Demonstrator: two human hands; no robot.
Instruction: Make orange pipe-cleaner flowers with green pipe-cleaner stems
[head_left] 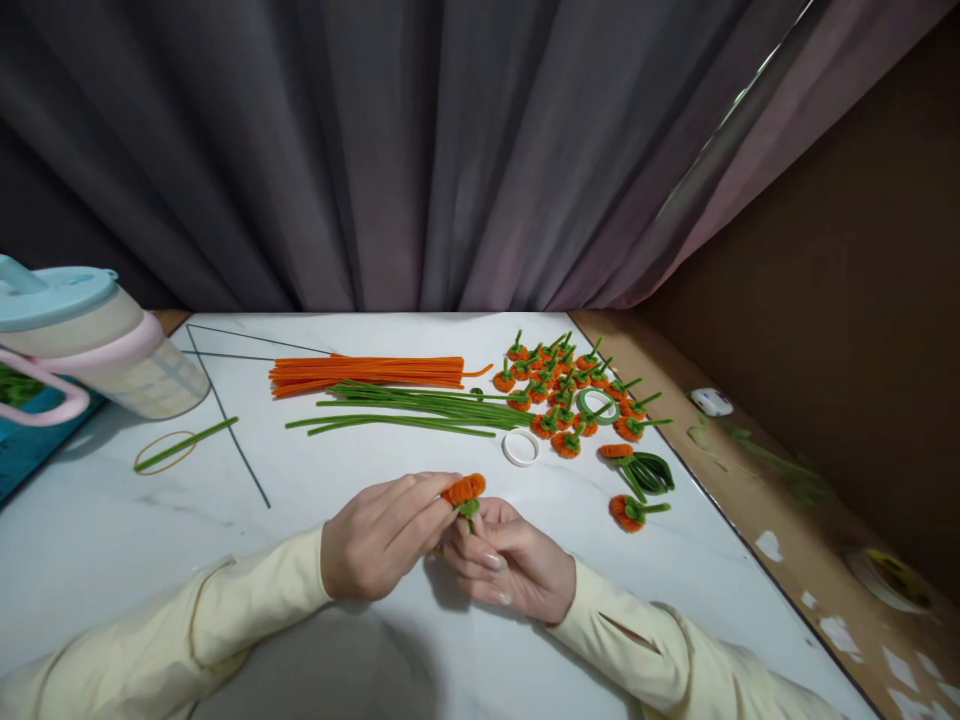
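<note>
Both my hands meet at the middle of the white table (112, 540). My left hand (382, 535) pinches a small orange pipe-cleaner pumpkin (463, 488) from the left. My right hand (510, 565) is curled under it, fingers closed round its green stem (470, 511). A bundle of orange pipe cleaners (367, 372) and a bundle of green pipe cleaners (420, 410) lie farther back. A heap of several finished orange pumpkins with green stems (566, 395) sits at the back right.
A lidded jug with a pink handle (90, 345) stands at the left edge. Thin wires (225, 415), a green stick on a loop (180, 445), a white ring (520, 447), a green tape roll (598, 405) and two more pumpkins (630, 490) lie about. Grey curtains hang behind.
</note>
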